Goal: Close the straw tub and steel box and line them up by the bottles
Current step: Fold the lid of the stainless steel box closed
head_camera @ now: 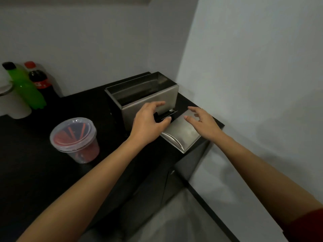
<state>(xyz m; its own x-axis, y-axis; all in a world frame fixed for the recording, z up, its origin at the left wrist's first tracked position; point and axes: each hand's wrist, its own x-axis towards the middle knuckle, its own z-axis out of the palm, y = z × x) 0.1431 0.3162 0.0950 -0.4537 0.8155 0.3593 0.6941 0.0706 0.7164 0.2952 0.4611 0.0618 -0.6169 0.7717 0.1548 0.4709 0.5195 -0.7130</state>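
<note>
The steel box (139, 95) stands open at the back right of the black counter. Its steel lid (181, 133) lies flat in front of it near the counter's right corner. My left hand (150, 123) reaches over the lid's near-left end with fingers curled around the lid's black handle (164, 116). My right hand (202, 121) hovers spread over the lid's right side, holding nothing. The clear straw tub (76, 138), with red straws inside, stands to the left with its lid on top. A green bottle (26, 86) and a cola bottle (42, 81) stand at the far left by the wall.
A white cup-like container (12, 102) stands in front of the bottles at the left edge. The counter (35, 172) ends just right of the steel lid, with a wall (244, 84) close on the right and floor below.
</note>
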